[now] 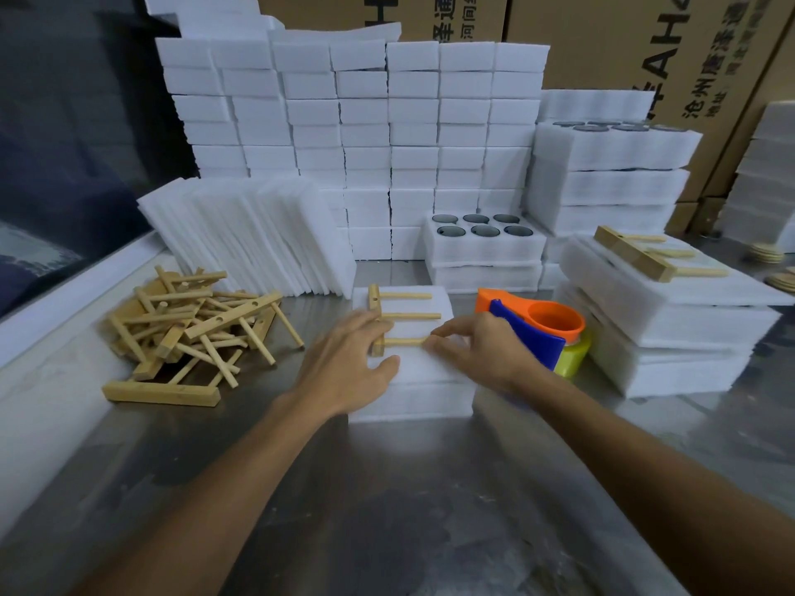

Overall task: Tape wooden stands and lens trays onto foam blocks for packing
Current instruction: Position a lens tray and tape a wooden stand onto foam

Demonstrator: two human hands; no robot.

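Near the middle of the frame, a wooden stand (380, 320), a short bar with three dowel pegs pointing toward the right of the picture, lay flat on top of a white foam block (413, 393) on the metal table (387, 509). The left hand (348, 363) rested on the bar end with fingers spread and nearly straight, pressing rather than gripping. The right hand (477, 350) lay fingers-down over the tip of the nearest peg; whether it pinched tape there could not be told.

Judging by its look, the stand was light, stiff and dry, likely to skid on the foam unless held down. The foam seemed soft and easily dented, so flat pressure on the bar suited better than squeezing. The pegs looked thin enough to snap or pull loose if levered, making the bar the safer place to take hold.

Just right of the block stood an orange and blue tape dispenser (533, 329). A loose pile of stands (189, 333) lay at centre left. A finished block with stand (636, 255) topped the stack at right, and a lens tray (482, 234) sat behind.
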